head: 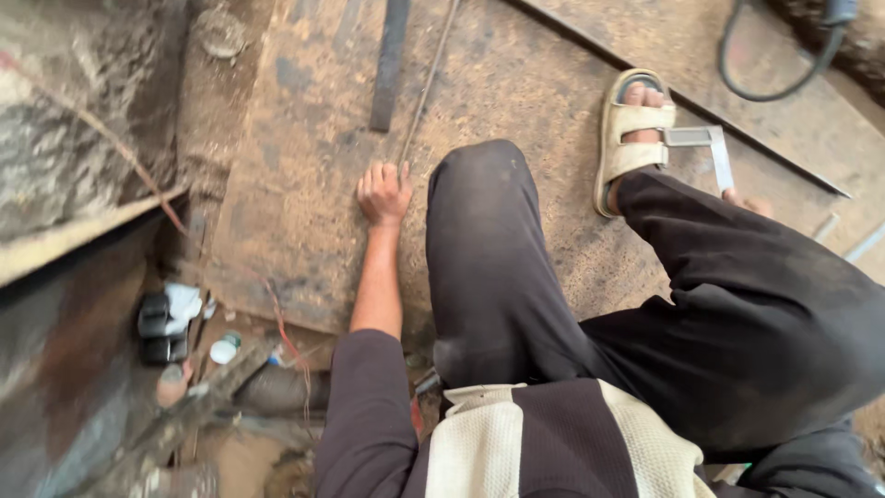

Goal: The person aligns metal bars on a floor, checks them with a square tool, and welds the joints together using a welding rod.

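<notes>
At the far left, below the edge of the work, lies a heap of clutter: a black boxy object with a white rag [171, 318] on it, a small pale bottle [224, 349] and some dark pipe ends in the dirt. Higher up, a round rusty disc [219, 32] sits on the ground.

Next comes the broad rust-brown steel plate [295, 184], which serves as the surface here. Its face looks bare. I can make out no chalk line, scribed mark, cut or weld on the part that shows, so whatever is to be done to the plate does not seem to have left a trace on it yet.

A dark flat steel bar [389, 65] lies on the plate, and just beside it is a thin straight metal rod [429, 83] whose near end runs down to the fingers of the left hand [384, 192]. That hand rests on the plate with its fingers close together and bent, knuckles up. It grips nothing that I can see, and whether it touches the rod's tip is hard to tell.

The person crouches over the plate in dark trousers. One foot in a beige strapped sandal [631, 129] is planted flat on it.

Touching the sandal's right side lies a grey steel try square [708, 148], flat on the plate. Just past it only a sliver of the right hand [745, 199] peeks from behind the knee, near the square's blade. Its fingers are hidden, so I cannot tell its state or whether it holds the square.

A black cable [770, 88] loops at the top right, well apart from both hands.
</notes>
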